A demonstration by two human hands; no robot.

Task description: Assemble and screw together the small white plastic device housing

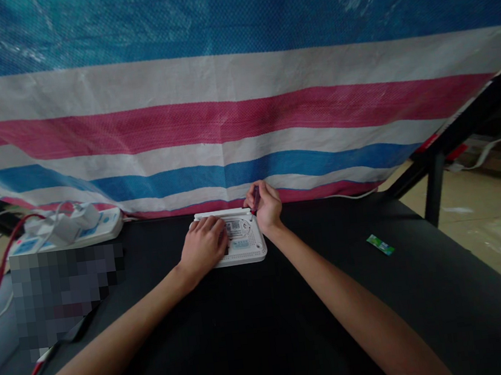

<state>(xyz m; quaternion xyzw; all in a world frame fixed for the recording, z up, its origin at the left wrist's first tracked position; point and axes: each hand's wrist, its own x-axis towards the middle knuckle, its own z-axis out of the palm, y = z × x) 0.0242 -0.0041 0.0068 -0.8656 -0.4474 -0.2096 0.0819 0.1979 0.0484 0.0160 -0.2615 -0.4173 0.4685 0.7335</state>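
Observation:
A white router (254, 249) lies flat on the black tabletop with its labelled, vented underside up. Across its left part rests my left hand (205, 242), fingers lying on the casing and the thumb hidden. At the router's far right corner, my right hand (269, 206) is closed around a small purple-handled screwdriver (256, 196), held roughly upright. Its lower end is by the corner; whether it touches a screw there is too small to tell.
A white power strip (111, 224) with plugs and cables sits at the far left, behind a blurred-out dark object (63, 295). A small green packet (380, 244) lies to the right. A striped tarp (241, 115) hangs along the back edge, and black metal legs (434, 189) stand at the sides.

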